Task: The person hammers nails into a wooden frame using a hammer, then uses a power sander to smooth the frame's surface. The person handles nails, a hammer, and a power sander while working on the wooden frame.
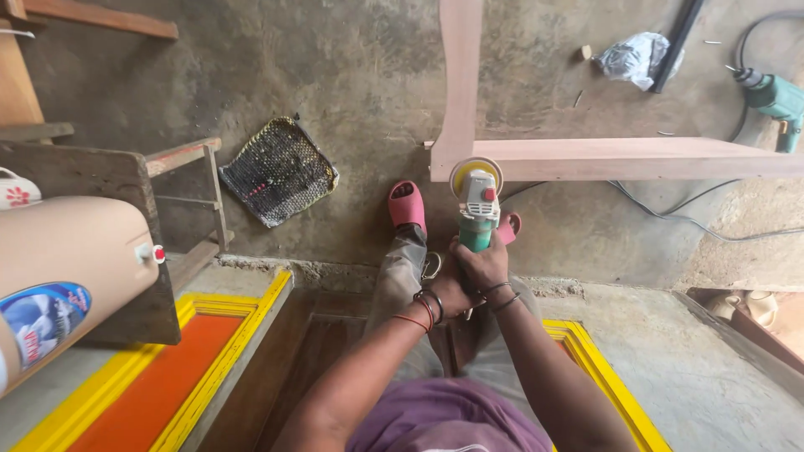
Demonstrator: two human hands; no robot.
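- The angle grinder (476,209) sits at frame centre, above the person's knees and over the grey floor (352,75).
- Its long axis runs nearly straight away from the person: the green handle end is nearest the body, the white head farthest.
- The yellow sanding disc (466,170) at the head points toward the wooden frame piece (636,157) and meets it at the corner where the horizontal rail joins the upright board (459,75).
- The right hand (482,264) is clenched around the green handle, fingers wrapped over the top of the body (dark bangles show at the wrist).
- The left hand (448,295) is closed too, just behind and beside the right hand; it appears to grasp the rear of the handle, though the exact contact is partly hidden.
- Both feet wear pink sandals (407,206), one just left of the grinder and one partly hidden to its right.
- A dark woven mat (279,171) lies on the floor well to the left.
- A teal power drill (775,99) with its cable lies at the upper right, well apart from the hands.
- A crumpled plastic bag (634,59) lies near the drill.
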